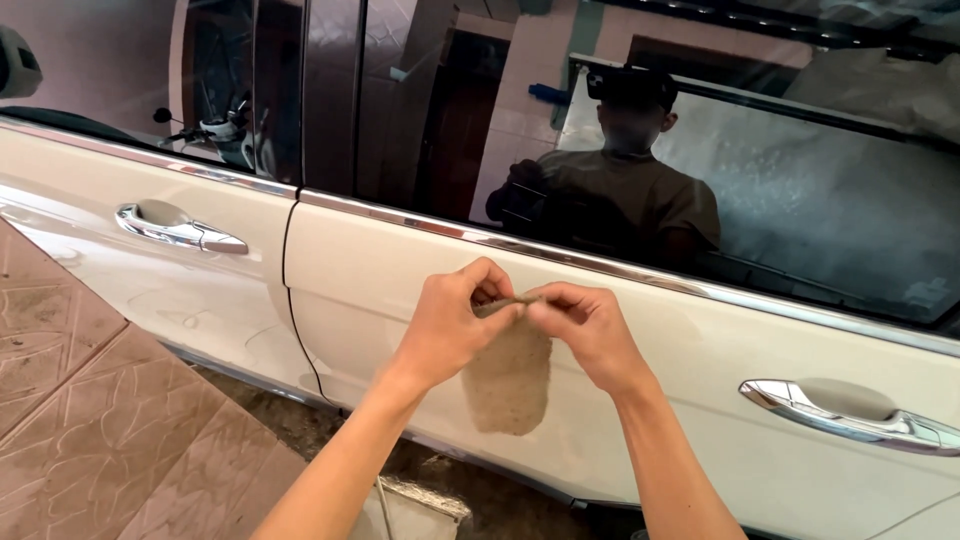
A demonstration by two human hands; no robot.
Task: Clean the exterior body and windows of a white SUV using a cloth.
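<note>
My left hand (455, 325) and my right hand (585, 330) meet in front of the white car door (700, 400), each pinched shut on the top edge of a tan cloth (508, 375), thumb and fingertips closed over it. The cloth hangs flat from that pinch, its lower end loose and just in front of the door panel; I cannot tell whether it touches the paint.

As for progress, I judge the work is at its start: the cloth is held up and spread, not yet pressed to the door, and I see no wipe marks or wet streaks on the panel. The whole door surface looks left to do.

Room to move is fair. The chrome trim strip (620, 268) runs just above my hands, with the dark window (750, 180) over it. One chrome door handle (850, 410) sits well off to the right and lower; the other door handle (180, 228) is far left, past the door seam (290, 300). Below, the panel ends near the tiled floor (110, 420), which rises as a raised slab at the left. Between those edges the panel lies open.
</note>
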